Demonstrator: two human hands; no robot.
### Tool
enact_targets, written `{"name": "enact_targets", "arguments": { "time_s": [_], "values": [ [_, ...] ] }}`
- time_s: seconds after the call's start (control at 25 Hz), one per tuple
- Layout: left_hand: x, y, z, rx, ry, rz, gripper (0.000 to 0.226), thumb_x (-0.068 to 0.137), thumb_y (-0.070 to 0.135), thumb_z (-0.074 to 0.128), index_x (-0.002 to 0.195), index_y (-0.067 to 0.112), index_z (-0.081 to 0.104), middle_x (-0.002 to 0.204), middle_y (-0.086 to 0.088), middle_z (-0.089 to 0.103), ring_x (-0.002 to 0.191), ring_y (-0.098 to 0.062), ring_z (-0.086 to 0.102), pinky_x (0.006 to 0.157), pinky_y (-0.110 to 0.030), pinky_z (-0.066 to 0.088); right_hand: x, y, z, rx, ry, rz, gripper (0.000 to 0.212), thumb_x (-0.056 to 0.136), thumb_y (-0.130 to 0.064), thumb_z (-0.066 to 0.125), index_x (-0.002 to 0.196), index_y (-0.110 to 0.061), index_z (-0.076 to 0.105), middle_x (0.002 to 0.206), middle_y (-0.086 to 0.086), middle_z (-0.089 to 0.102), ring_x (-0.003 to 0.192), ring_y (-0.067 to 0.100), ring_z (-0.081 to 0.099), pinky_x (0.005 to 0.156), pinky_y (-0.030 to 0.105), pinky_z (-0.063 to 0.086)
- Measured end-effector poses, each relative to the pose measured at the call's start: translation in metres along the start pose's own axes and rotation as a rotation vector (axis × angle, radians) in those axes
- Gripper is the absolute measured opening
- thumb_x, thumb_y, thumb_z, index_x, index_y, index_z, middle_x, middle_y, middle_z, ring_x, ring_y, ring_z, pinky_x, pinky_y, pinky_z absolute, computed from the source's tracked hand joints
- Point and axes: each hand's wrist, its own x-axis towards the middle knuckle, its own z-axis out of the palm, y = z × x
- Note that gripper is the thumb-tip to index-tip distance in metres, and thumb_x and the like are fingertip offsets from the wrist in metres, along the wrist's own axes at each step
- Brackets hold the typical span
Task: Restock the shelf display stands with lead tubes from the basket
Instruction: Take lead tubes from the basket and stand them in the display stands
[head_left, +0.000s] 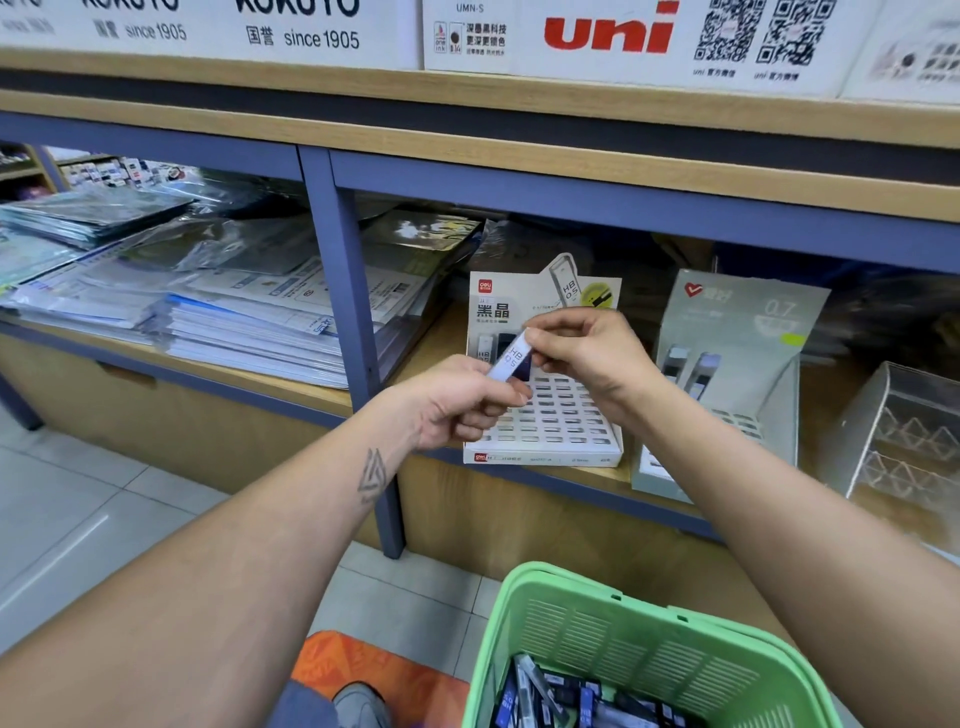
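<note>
A lead tube (511, 358) marked HB 0.5 is held tilted between both hands above the white display stand (550, 431). My left hand (457, 402) pinches its lower end; my right hand (587, 353) pinches its upper end. The stand sits on the lower shelf, with rows of slots and two tubes standing at its back. A grey 0.7 display stand (737, 374) is to its right, with two tubes in it. The green basket (649, 654) at the bottom holds several dark lead tubes (561, 696).
A blue shelf post (353, 332) stands left of the white stand. Stacks of plastic-wrapped paper goods (208, 312) fill the left bay. A clear acrylic holder (904, 441) sits far right. White brand boxes (608, 36) line the top shelf. My shoe (358, 704) rests on an orange mat.
</note>
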Motion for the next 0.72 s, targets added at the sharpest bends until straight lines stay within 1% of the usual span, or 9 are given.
{"name": "enact_targets", "arguments": {
  "time_s": [0.12, 0.24, 0.36, 0.44, 0.52, 0.56, 0.6, 0.64, 0.72],
  "values": [
    [0.002, -0.003, -0.007, 0.133, 0.079, -0.008, 0.010, 0.095, 0.013, 0.066, 0.102, 0.005, 0.067, 0.074, -0.008, 0.068, 0.047, -0.012, 0.045, 0.042, -0.020, 0.029, 0.001, 0.001, -0.012, -0.049, 0.078, 0.000, 0.009, 0.088, 0.002, 0.073, 0.088, -0.007, 0.073, 0.074, 0.009, 0.074, 0.066, 0.017, 0.070, 0.065, 0.025, 0.057],
    [0.002, -0.008, -0.015, 0.290, 0.178, 0.025, 0.015, 0.100, 0.013, 0.060, 0.104, 0.002, 0.069, 0.088, -0.012, 0.077, 0.048, -0.013, 0.047, 0.041, -0.021, 0.033, 0.002, 0.000, -0.008, -0.119, 0.060, -0.040, 0.010, 0.085, 0.004, 0.076, 0.090, -0.005, 0.073, 0.082, 0.013, 0.075, 0.073, 0.020, 0.074, 0.069, 0.025, 0.059],
    [0.002, -0.012, -0.019, 0.349, 0.205, 0.067, 0.013, 0.097, 0.013, 0.065, 0.096, 0.002, 0.072, 0.087, -0.012, 0.077, 0.048, -0.012, 0.049, 0.044, -0.023, 0.037, 0.007, -0.004, 0.001, -0.225, 0.035, -0.084, 0.012, 0.083, 0.002, 0.077, 0.088, -0.009, 0.074, 0.084, 0.010, 0.075, 0.077, 0.020, 0.073, 0.074, 0.030, 0.061],
    [0.007, -0.013, -0.026, 0.467, 0.368, 0.116, 0.011, 0.090, 0.013, 0.073, 0.086, 0.003, 0.072, 0.075, -0.010, 0.074, 0.048, -0.013, 0.054, 0.045, -0.026, 0.044, 0.016, -0.007, 0.006, -0.368, 0.075, -0.135, 0.012, 0.084, -0.001, 0.078, 0.088, -0.012, 0.075, 0.086, 0.006, 0.075, 0.081, 0.020, 0.073, 0.079, 0.033, 0.061],
    [0.013, -0.015, -0.032, 0.636, 0.573, 0.143, 0.017, 0.083, 0.018, 0.079, 0.078, 0.006, 0.069, 0.068, -0.007, 0.069, 0.058, -0.019, 0.064, 0.058, -0.034, 0.058, 0.026, -0.007, 0.012, -0.550, 0.137, -0.209, 0.010, 0.085, -0.007, 0.078, 0.092, -0.014, 0.076, 0.088, 0.001, 0.074, 0.084, 0.018, 0.072, 0.084, 0.035, 0.060],
    [0.015, -0.017, -0.032, 0.702, 0.621, 0.137, 0.019, 0.082, 0.022, 0.079, 0.079, 0.008, 0.066, 0.072, -0.007, 0.069, 0.067, -0.023, 0.068, 0.067, -0.038, 0.061, 0.029, -0.006, 0.016, -0.622, 0.156, -0.241, 0.010, 0.086, -0.010, 0.078, 0.095, -0.015, 0.077, 0.089, -0.001, 0.074, 0.084, 0.016, 0.070, 0.085, 0.035, 0.059],
    [0.016, -0.020, -0.030, 0.757, 0.637, 0.126, 0.020, 0.083, 0.025, 0.078, 0.081, 0.011, 0.064, 0.077, -0.006, 0.069, 0.072, -0.025, 0.069, 0.070, -0.041, 0.061, 0.032, -0.004, 0.021, -0.677, 0.164, -0.265, 0.011, 0.087, -0.012, 0.077, 0.097, -0.017, 0.077, 0.091, -0.003, 0.073, 0.085, 0.014, 0.069, 0.086, 0.036, 0.058],
    [0.018, -0.023, -0.027, 0.810, 0.637, 0.121, 0.021, 0.084, 0.027, 0.076, 0.081, 0.011, 0.062, 0.080, -0.005, 0.066, 0.072, -0.025, 0.067, 0.068, -0.040, 0.059, 0.034, -0.002, 0.026, -0.724, 0.163, -0.282, 0.012, 0.088, -0.014, 0.077, 0.099, -0.017, 0.078, 0.094, -0.003, 0.074, 0.087, 0.013, 0.067, 0.087, 0.037, 0.058],
    [0.023, -0.028, -0.020, 0.880, 0.612, 0.128, 0.026, 0.089, 0.021, 0.069, 0.070, 0.011, 0.053, 0.080, -0.007, 0.064, 0.067, -0.024, 0.062, 0.057, -0.035, 0.053, 0.038, 0.004, 0.034, -0.808, 0.155, -0.310, 0.013, 0.089, -0.015, 0.075, 0.102, -0.017, 0.078, 0.100, -0.001, 0.074, 0.090, 0.013, 0.066, 0.087, 0.033, 0.055]
  ]
}}
